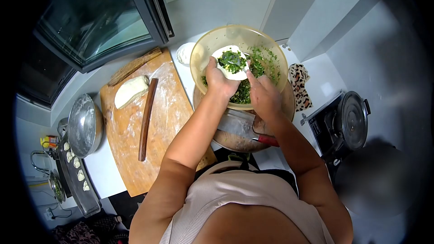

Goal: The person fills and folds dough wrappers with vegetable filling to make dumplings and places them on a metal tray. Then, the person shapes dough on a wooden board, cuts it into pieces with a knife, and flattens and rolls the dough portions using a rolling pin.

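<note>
Over the large yellowish bowl [199, 47], my left hand [220, 80] cups a round white dough wrapper [238, 75]. Chopped green filling [230, 62] lies in the middle of the wrapper. My right hand [264, 94] is closed around a metal spoon [247, 56], whose bowl end is at the filling and partly hidden. More green filling [243, 94] lies inside the bowl, under and beside both hands. The bowl stands on a round chopping board [233, 143], where a cleaver [237, 125] with a red handle lies below my right hand.
Left of me, a floured wooden board [167, 104] bears a dough piece [131, 91] and a rolling pin [148, 119]. Beyond are a metal bowl [86, 126] and a tray [82, 193] with several dough pieces. A lidded pot [354, 119] stands right; an open window [97, 22] juts in.
</note>
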The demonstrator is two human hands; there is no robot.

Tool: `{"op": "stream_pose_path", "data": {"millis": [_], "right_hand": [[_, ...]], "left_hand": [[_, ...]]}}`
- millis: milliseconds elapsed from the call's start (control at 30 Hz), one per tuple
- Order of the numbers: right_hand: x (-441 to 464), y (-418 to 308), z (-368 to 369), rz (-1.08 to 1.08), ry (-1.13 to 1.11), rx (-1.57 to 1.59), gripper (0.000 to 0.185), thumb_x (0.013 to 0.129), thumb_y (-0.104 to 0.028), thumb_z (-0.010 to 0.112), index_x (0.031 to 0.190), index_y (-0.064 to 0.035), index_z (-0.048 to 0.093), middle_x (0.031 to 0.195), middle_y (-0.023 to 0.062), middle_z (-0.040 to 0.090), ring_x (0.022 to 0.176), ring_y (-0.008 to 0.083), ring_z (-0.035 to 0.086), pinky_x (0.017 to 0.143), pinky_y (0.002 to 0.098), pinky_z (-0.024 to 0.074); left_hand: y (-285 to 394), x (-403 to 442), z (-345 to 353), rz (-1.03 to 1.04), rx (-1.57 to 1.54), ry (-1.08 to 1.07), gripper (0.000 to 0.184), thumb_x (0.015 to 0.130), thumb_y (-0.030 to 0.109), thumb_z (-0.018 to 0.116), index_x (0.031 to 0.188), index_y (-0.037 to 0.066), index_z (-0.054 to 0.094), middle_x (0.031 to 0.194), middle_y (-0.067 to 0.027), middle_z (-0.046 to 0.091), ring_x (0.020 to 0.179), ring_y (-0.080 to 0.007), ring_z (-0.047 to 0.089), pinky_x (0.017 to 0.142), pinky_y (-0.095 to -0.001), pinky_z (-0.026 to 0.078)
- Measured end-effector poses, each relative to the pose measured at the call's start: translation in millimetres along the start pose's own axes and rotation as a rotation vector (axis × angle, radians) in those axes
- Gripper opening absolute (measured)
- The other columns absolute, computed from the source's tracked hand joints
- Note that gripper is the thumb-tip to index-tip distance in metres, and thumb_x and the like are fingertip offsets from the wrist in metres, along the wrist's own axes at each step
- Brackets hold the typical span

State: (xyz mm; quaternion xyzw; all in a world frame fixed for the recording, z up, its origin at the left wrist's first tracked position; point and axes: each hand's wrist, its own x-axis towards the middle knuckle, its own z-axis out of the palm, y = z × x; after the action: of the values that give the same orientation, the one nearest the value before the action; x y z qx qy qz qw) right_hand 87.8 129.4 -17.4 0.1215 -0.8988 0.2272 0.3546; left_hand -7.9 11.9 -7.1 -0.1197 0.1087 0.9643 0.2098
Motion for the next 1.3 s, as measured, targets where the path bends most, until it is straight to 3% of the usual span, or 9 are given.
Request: {"op": "stream_pose_path", "data": {"millis": [167, 267, 367, 567, 667, 767, 867, 1000, 1300], "right_hand": [[12.8, -5.4, -33.6, 0.171, -0.049, -0.078, 0.037, 0.084, -0.003, 0.057, 0.12, -0.0115, 0.065, 0.077, 0.011, 0.053, 0.068, 0.0292, 0.057, 0.062, 0.0399, 0.0461], [1.1, 26.0, -22.8, 0.198, -0.183, -0.209, 0.027, 0.084, -0.006, 0.057, 0.108, -0.0091, 0.069, 0.08, 0.013, 0.059, 0.075, 0.0297, 0.061, 0.067, 0.0408, 0.0485], [-11.8, 44.5, -2.9, 0.238, -0.677, -0.422, 0.016, 0.082, -0.012, 0.059, 0.092, -0.0065, 0.07, 0.083, 0.0137, 0.063, 0.081, 0.0297, 0.064, 0.07, 0.0417, 0.0506], [14.3, 19.3, 5.2, 0.387, -0.965, -0.446, 0.025, 0.084, -0.027, 0.06, 0.077, -0.0054, 0.07, 0.097, 0.0135, 0.067, 0.093, 0.0288, 0.064, 0.08, 0.0438, 0.0501], [20.1, 14.4, -12.8, 0.296, -0.922, -0.399, 0.026, 0.085, -0.026, 0.062, 0.098, -0.0044, 0.07, 0.114, 0.0176, 0.062, 0.108, 0.0331, 0.058, 0.089, 0.0464, 0.0459], [21.7, 16.8, -6.8, 0.207, -0.187, 0.118, 0.047, 0.088, -0.033, 0.063, 0.124, -0.0044, 0.058, 0.126, 0.0192, 0.054, 0.118, 0.0374, 0.049, 0.099, 0.0474, 0.0386], [22.4, 9.9, 3.0, 0.106, -0.15, 0.195, 0.06, 0.089, -0.033, 0.062, 0.138, -0.0038, 0.042, 0.132, 0.0211, 0.05, 0.121, 0.0416, 0.046, 0.103, 0.0472, 0.0359], [15.3, -2.3, 13.9, 0.084, -0.209, 0.18, 0.064, 0.088, -0.032, 0.063, 0.137, 0.0014, 0.042, 0.138, 0.0241, 0.042, 0.127, 0.0423, 0.04, 0.106, 0.0475, 0.0327], [25.7, -16.1, -10.3, -0.173, -0.285, -0.203, 0.065, 0.08, -0.031, 0.069, 0.132, 0.0013, 0.047, 0.14, 0.0214, 0.041, 0.129, 0.0391, 0.039, 0.105, 0.0471, 0.0339]], "left_hand": [[5.7, 1.1, -9.8, 0.019, -0.025, 0.051, 0.056, 0.101, 0.044, 0.019, 0.136, 0.005, 0.039, 0.135, -0.0205, 0.047, 0.123, -0.0406, 0.046, 0.105, -0.0613, 0.036], [16.0, -2.4, -13.7, 0.026, -0.031, 0.063, 0.054, 0.101, 0.043, 0.021, 0.138, 0.006, 0.039, 0.136, -0.0191, 0.047, 0.124, -0.04, 0.046, 0.105, -0.0617, 0.036], [21.5, -2.1, -17.2, 0.033, -0.024, 0.052, 0.054, 0.101, 0.042, 0.022, 0.138, 0.006, 0.038, 0.137, -0.019, 0.046, 0.125, -0.04, 0.045, 0.105, -0.0617, 0.035], [22.7, -12.3, -8.8, 0.003, -0.016, 0.034, 0.055, 0.101, 0.041, 0.019, 0.138, 0.005, 0.038, 0.137, -0.0199, 0.046, 0.125, -0.0399, 0.045, 0.105, -0.062, 0.035], [22.4, -19.5, -2.7, -0.022, -0.054, 0.033, 0.055, 0.102, 0.041, 0.018, 0.138, 0.004, 0.037, 0.138, -0.0201, 0.045, 0.126, -0.0401, 0.044, 0.106, -0.0623, 0.035], [20.5, -22.9, -2.7, -0.033, -0.071, 0.007, 0.058, 0.101, 0.042, 0.016, 0.139, 0.004, 0.035, 0.138, -0.0208, 0.044, 0.127, -0.0399, 0.043, 0.107, -0.0614, 0.033], [16.2, -22.9, -5.1, -0.03, -0.073, -0.006, 0.058, 0.102, 0.044, 0.017, 0.135, 0.003, 0.039, 0.134, -0.0199, 0.048, 0.122, -0.0375, 0.048, 0.104, -0.0559, 0.038], [10.5, -25.9, -1.7, 0.011, -0.015, 0.01, 0.058, 0.101, 0.045, 0.018, 0.132, 0.002, 0.043, 0.129, -0.0183, 0.053, 0.119, -0.0355, 0.051, 0.103, -0.05, 0.04], [13.5, -26.4, 4.3, -0.037, 0.037, 0.016, 0.058, 0.101, 0.041, 0.017, 0.137, 0.0, 0.038, 0.137, -0.0218, 0.045, 0.128, -0.0374, 0.043, 0.109, -0.0531, 0.032]]}}
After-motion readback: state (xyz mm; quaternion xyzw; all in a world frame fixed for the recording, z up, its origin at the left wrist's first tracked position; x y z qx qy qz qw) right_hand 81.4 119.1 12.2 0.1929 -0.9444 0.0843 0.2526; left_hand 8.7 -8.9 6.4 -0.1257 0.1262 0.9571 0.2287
